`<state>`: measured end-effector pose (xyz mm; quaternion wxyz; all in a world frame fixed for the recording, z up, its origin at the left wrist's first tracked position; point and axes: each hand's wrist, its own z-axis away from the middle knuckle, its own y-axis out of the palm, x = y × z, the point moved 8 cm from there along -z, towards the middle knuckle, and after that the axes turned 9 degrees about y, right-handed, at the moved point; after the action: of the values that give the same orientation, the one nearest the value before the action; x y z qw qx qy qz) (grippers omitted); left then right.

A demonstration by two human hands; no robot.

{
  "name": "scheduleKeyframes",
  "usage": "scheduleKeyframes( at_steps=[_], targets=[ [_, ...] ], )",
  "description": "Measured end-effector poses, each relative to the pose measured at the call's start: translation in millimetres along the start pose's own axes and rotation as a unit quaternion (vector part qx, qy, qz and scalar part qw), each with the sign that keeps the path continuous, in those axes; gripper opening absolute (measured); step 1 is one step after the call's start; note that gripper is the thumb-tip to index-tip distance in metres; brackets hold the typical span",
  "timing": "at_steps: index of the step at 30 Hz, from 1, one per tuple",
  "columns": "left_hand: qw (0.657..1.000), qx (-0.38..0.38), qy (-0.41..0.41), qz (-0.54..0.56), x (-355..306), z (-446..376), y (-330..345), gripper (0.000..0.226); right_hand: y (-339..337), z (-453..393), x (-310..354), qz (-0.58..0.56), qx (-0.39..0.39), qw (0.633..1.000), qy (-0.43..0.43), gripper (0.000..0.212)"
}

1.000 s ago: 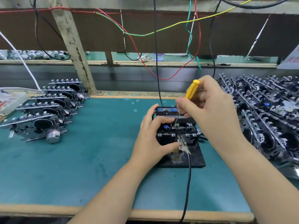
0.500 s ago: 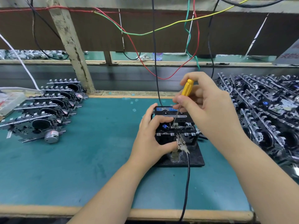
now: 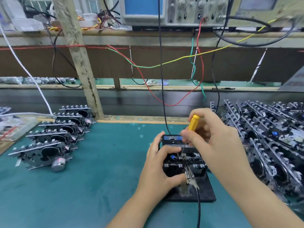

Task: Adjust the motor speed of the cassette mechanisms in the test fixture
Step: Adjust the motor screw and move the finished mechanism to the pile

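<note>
A black cassette mechanism (image 3: pixel 182 162) sits in the black test fixture (image 3: pixel 204 193) on the green mat. My left hand (image 3: pixel 158 171) grips the mechanism from its left side, thumb at the front and fingers curled over the top. My right hand (image 3: pixel 213 142) pinches a small screwdriver with a yellow handle (image 3: pixel 193 122). Its thin shaft points down into the top of the mechanism. An alligator clip (image 3: pixel 189 176) on a black cable bites the mechanism's front edge.
A row of cassette mechanisms (image 3: pixel 54 137) lies at the left and a big pile (image 3: pixel 269 137) at the right. Coloured wires hang from the shelf, where an oscilloscope (image 3: pixel 164 9) stands. A slanted post (image 3: pixel 82 63) rises at the back left. A clear plastic box (image 3: pixel 14 127) sits at the far left.
The camera has tilted up, bringing the shelf and oscilloscope into view. Both hands keep their hold; the screwdriver tip stays in the mechanism.
</note>
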<state>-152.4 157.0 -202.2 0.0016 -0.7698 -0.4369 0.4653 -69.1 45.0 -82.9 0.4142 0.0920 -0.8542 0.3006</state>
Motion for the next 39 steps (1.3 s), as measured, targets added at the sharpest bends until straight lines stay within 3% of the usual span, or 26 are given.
scheduleKeyframes(
  at_steps=[7,12,15,28,31,36,39],
  targets=[
    [1.000,0.000,0.002,-0.007,-1,1,1,0.056,3,3,2,-0.010,-0.014,1.000,0.000,0.046],
    [0.999,-0.021,0.028,-0.008,1,2,0,0.057,3,-7,-1,0.015,0.046,0.999,0.010,0.025],
    [0.999,-0.030,0.038,0.004,3,3,0,0.058,1,-10,-2,-0.054,0.081,0.994,0.044,0.034],
    [0.999,-0.032,0.020,-0.003,6,3,-1,0.053,5,-5,7,0.011,-0.002,0.999,0.032,0.026],
    [0.999,-0.033,0.026,-0.014,5,2,-1,0.055,7,-4,10,0.023,0.019,0.999,0.027,0.036],
    [0.999,-0.028,0.025,-0.021,3,1,-1,0.057,8,-8,13,0.059,0.065,0.996,0.013,0.025],
    [0.999,-0.027,0.024,-0.019,2,1,-2,0.058,6,-8,9,0.011,0.101,0.994,0.041,0.033]
  ],
)
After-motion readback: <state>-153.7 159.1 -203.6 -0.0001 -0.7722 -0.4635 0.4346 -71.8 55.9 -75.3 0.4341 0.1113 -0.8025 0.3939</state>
